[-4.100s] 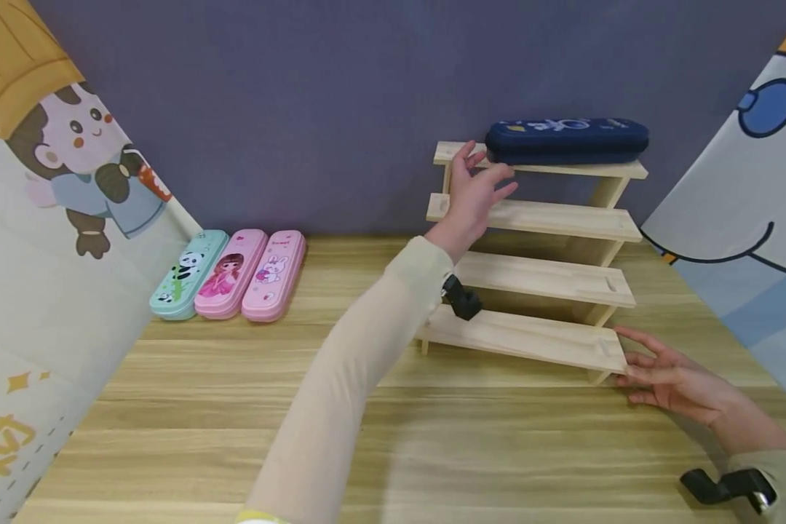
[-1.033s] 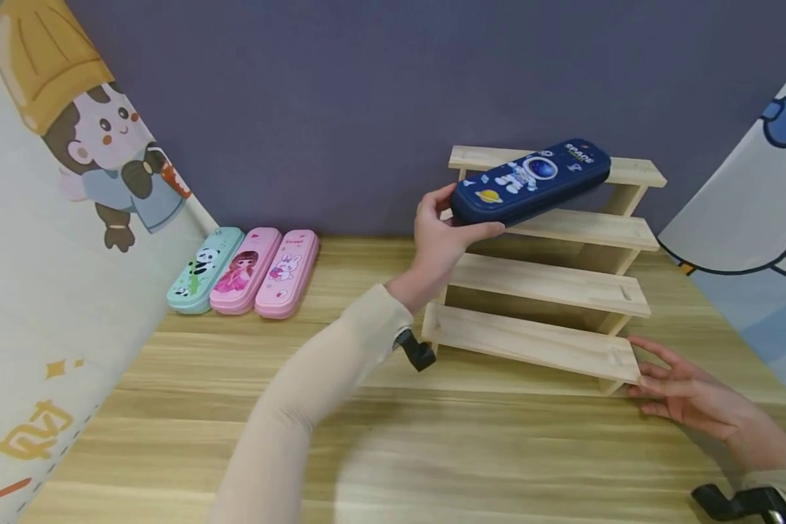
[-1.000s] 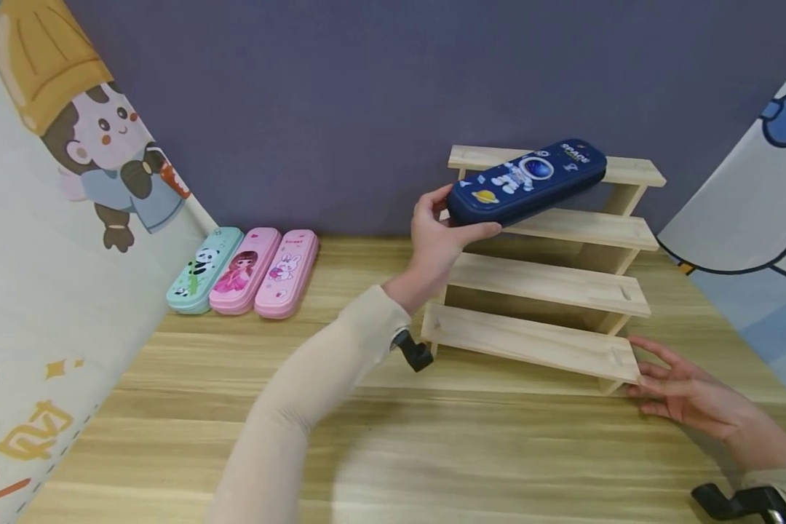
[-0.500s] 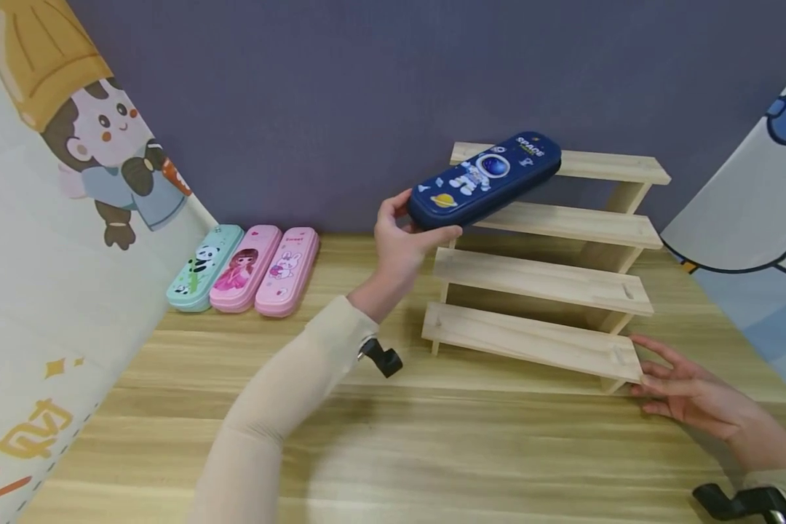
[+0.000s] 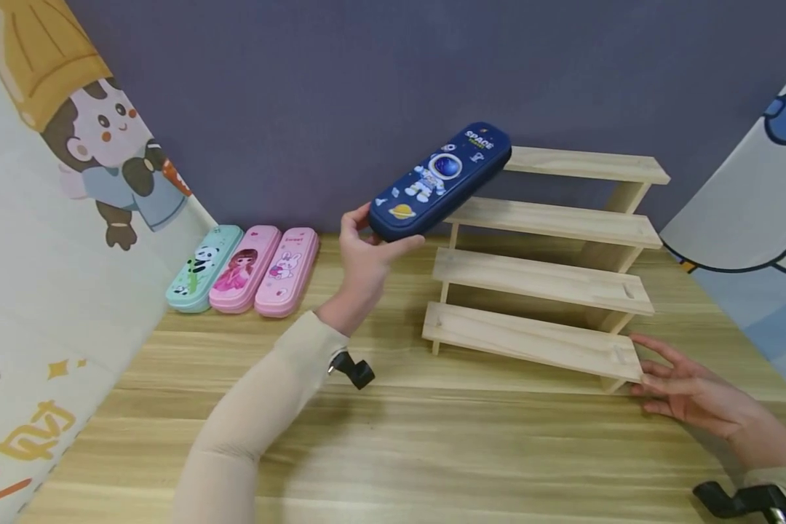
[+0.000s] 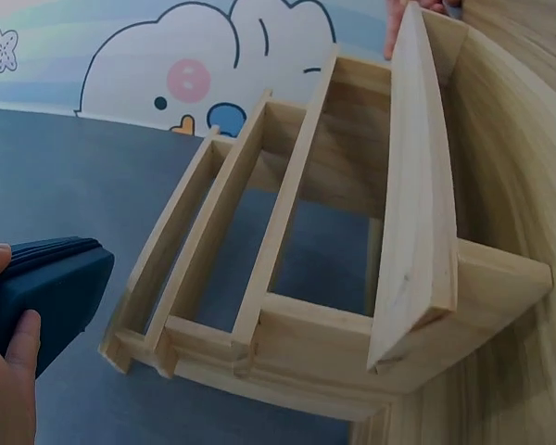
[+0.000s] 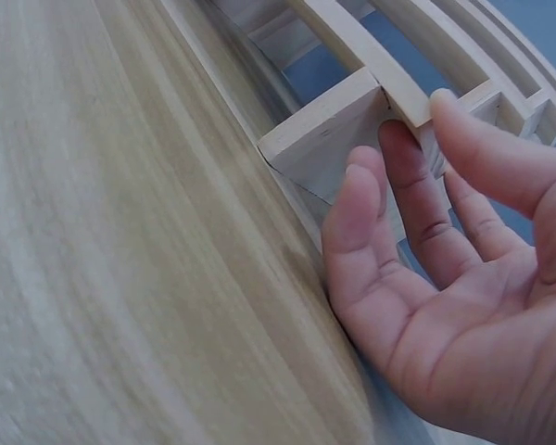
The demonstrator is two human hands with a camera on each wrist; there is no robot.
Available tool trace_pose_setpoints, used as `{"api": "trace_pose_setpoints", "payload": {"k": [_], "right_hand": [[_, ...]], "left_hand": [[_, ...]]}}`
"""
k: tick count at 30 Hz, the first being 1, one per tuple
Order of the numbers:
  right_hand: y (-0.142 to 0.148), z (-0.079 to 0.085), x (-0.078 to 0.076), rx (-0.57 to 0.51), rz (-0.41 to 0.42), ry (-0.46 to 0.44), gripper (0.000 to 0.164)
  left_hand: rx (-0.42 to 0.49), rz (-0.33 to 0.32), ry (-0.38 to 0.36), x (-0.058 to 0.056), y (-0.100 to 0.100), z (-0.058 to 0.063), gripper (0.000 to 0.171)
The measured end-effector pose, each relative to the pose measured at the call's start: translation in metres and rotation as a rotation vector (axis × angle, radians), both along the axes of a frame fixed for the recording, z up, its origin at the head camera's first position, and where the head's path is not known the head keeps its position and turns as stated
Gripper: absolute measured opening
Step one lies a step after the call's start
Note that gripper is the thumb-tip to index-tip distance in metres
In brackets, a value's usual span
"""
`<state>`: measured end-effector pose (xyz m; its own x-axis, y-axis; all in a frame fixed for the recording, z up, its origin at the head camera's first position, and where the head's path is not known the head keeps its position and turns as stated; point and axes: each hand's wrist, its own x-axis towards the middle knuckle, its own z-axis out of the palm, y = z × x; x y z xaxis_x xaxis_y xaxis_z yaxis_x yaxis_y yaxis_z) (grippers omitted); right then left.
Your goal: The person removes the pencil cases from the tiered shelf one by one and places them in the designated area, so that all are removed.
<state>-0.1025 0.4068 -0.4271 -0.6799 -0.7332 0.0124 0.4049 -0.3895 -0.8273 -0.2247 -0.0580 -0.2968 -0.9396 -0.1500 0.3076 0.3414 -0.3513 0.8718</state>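
Observation:
In the head view my left hand [image 5: 364, 266] grips the lower left end of a navy pencil case [image 5: 442, 178] printed with an astronaut, a ringed planet and the word SPACE. The case is held in the air, slanting up to the right, in front of the upper left end of a wooden tiered shelf [image 5: 550, 280]. In the left wrist view only part of the pencil case [image 6: 60, 287] shows, between thumb and fingers. My right hand [image 5: 697, 397] is at the right end of the lowest tier; in the right wrist view its loosely bent fingers [image 7: 417, 199] touch the board's end.
Three more pencil cases lie side by side at the left: a mint one with a panda [image 5: 204, 269], a pink one with a girl [image 5: 245, 269] and a pink one with a rabbit [image 5: 288, 273]. A dark wall [image 5: 288, 109] stands behind the wood-grain table [image 5: 393, 451].
The navy pencil case was on the top tier; my left hand took hold of it, lifted it off and moved it left. My right hand has stayed at the lowest tier's end.

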Motion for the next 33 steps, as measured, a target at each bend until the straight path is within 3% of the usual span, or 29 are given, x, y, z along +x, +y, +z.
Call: {"api": "trace_pose_setpoints", "payload": {"k": [14, 22, 27, 33], "right_hand": [[-0.002, 0.002, -0.001, 0.011, -0.008, 0.006, 0.07], [-0.002, 0.002, 0.001, 0.012, -0.015, 0.008, 0.07], [-0.003, 0.001, 0.001, 0.012, -0.014, 0.011, 0.07], [-0.002, 0.0, 0.001, 0.006, -0.011, 0.011, 0.07]], "left_hand": [[0.025, 0.137, -0.056, 0.004, -0.033, -0.011, 0.085], [0.067, 0.162, -0.089, 0.005, -0.045, -0.018, 0.084], [0.091, 0.177, -0.09, 0.004, -0.05, -0.029, 0.084], [0.056, 0.19, -0.139, 0.005, -0.056, -0.046, 0.085]]}}
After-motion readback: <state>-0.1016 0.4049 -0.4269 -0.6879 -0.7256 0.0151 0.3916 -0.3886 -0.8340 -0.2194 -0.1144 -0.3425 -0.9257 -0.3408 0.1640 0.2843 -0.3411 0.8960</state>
